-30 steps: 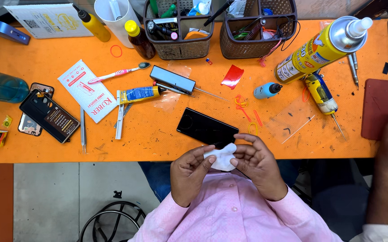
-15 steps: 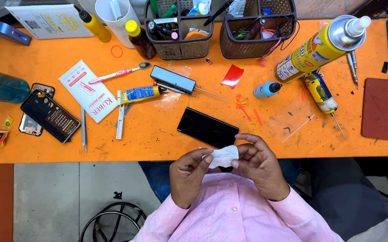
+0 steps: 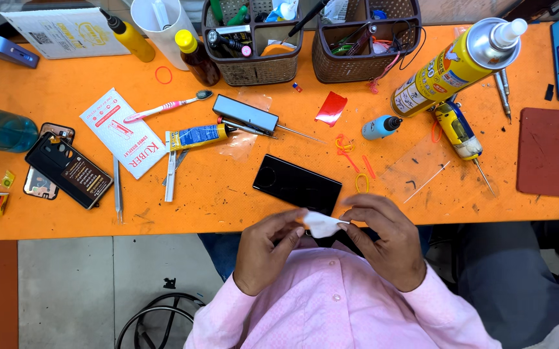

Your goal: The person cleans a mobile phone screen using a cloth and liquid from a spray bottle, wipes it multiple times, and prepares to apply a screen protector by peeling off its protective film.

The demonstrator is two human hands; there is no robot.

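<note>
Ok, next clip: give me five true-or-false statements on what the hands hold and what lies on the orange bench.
1. Both hands pinch a small white wipe. True: the left hand and right hand hold it between them.
2. The black phone lies flat on the orange bench beyond the hands. True.
3. The pink toothbrush stands in a basket. False: it lies on the bench.
4. The red mat lies at the bench's left end. False: at the right end.
5. The big yellow spray can stands beside the red mat. False: it lies tilted by the right basket.
</note>
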